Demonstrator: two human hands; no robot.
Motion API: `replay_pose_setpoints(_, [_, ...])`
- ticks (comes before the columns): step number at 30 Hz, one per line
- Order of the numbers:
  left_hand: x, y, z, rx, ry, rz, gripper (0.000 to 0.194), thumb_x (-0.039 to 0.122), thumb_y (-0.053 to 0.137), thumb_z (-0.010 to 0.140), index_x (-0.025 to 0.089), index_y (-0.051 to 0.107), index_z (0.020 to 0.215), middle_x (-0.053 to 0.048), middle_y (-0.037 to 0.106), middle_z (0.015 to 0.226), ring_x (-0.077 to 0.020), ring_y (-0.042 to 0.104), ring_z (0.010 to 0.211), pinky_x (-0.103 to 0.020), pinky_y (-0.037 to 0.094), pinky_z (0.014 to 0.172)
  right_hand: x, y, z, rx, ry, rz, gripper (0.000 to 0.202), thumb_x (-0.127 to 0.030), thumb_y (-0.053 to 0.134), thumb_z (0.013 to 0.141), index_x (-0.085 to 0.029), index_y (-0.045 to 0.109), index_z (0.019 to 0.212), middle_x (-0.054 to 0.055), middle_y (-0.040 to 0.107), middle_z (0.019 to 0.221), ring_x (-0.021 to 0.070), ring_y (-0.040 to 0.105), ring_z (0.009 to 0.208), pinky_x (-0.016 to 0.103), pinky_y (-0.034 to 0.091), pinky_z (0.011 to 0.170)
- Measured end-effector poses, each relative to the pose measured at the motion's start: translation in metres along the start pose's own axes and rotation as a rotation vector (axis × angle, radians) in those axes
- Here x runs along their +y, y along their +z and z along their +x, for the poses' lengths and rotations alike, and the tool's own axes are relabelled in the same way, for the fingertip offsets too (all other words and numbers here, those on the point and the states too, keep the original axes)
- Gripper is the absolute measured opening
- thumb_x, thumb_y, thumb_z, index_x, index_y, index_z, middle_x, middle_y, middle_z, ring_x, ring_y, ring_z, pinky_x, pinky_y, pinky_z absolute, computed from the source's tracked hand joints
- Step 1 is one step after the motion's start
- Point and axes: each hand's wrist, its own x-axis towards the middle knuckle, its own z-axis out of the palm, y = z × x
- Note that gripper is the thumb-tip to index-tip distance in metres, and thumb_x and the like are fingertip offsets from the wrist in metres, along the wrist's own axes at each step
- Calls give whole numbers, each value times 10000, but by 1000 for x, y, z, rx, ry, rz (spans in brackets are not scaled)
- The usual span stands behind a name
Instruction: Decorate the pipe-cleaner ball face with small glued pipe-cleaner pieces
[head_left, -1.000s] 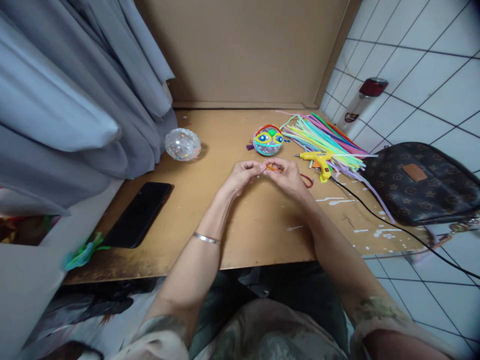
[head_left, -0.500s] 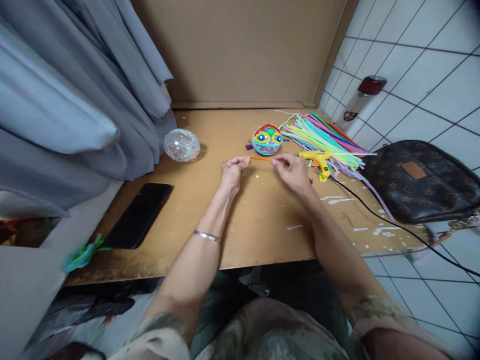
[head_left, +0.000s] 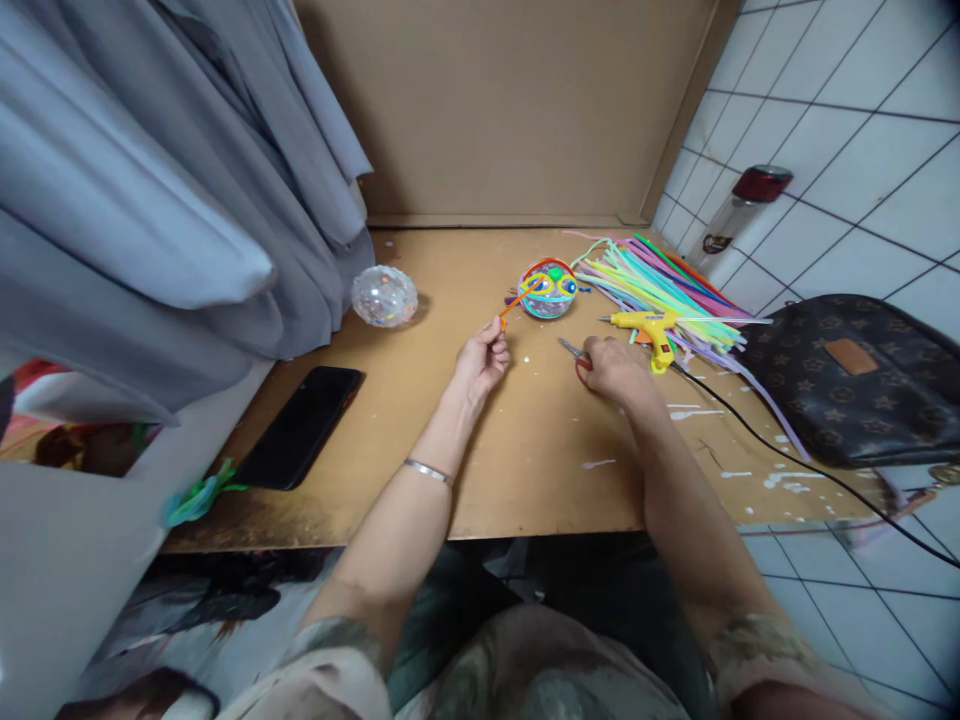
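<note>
My left hand (head_left: pixel 484 360) pinches one end of an orange pipe cleaner (head_left: pixel 520 297), which points up and to the right in front of a decorated clear ball (head_left: pixel 547 290). That ball has yellow-ringed blue eyes, a green dot and a red arc. At the right, my right hand (head_left: pixel 615 368) is closed on red-handled scissors (head_left: pixel 583 366), whose blades point left just above the table. The yellow glue gun (head_left: pixel 655 330) lies just beyond my right hand, beside the bundle of coloured pipe cleaners (head_left: pixel 667 290).
A second clear ball (head_left: pixel 385 296) and a black phone (head_left: pixel 300 428) are on the left of the table (head_left: pixel 525 470). To the right are a brown patterned bag (head_left: pixel 862 390), a red-lidded bottle (head_left: pixel 739 215) and a black cable (head_left: pixel 780 450). A grey curtain (head_left: pixel 187 200) hangs at the left.
My right hand has let go of the orange pipe cleaner, moved right and taken hold of the scissors. The pipe cleaner now tilts upward from my left hand. The whole view has shifted slightly.
</note>
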Motion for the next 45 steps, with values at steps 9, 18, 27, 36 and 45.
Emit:
replay_pose_setpoints(9, [-7, 1, 0, -20, -90, -130, 304, 93, 556, 995, 130, 580, 694, 63, 430, 544, 3, 317, 395, -89, 254, 402, -13, 14, 12, 174, -285, 799, 472, -225, 709, 687, -196, 790, 1151, 30, 739, 852, 196, 628, 720, 309, 488, 702])
replay_pose_setpoints(18, [-4, 2, -1, -12, -150, -165, 301, 110, 575, 999, 130, 566, 699, 70, 421, 536, 8, 319, 381, -79, 243, 391, -11, 26, 17, 44, -284, 1038, 473, -459, 699, 813, -147, 775, 1160, 18, 719, 741, 144, 565, 599, 283, 449, 609])
replay_pose_setpoints(27, [-4, 2, -2, -58, -129, -48, 287, 141, 574, 998, 145, 538, 714, 73, 432, 533, -4, 331, 370, -97, 219, 377, -26, 21, 4, 241, -273, 603, 463, -463, 689, 845, -249, 713, 1255, 134, 732, 1268, 343, 655, 1170, 503, 450, 978])
replay_pose_setpoints(36, [-14, 1, -5, -159, -149, 58, 304, 69, 584, 961, 157, 472, 692, 84, 401, 517, -7, 329, 375, -94, 240, 393, -29, 18, 6, 227, -288, 661, 432, -409, 725, 824, -243, 745, 1223, 94, 784, 1176, 279, 712, 981, 432, 482, 904])
replay_pose_setpoints(45, [-16, -2, -2, -196, -154, 86, 295, 81, 695, 894, 149, 497, 686, 85, 423, 524, 3, 337, 378, -81, 276, 396, -29, 19, 6, 246, -286, 746, 396, -437, 756, 809, -264, 787, 1164, 43, 814, 1006, 242, 715, 845, 350, 510, 791])
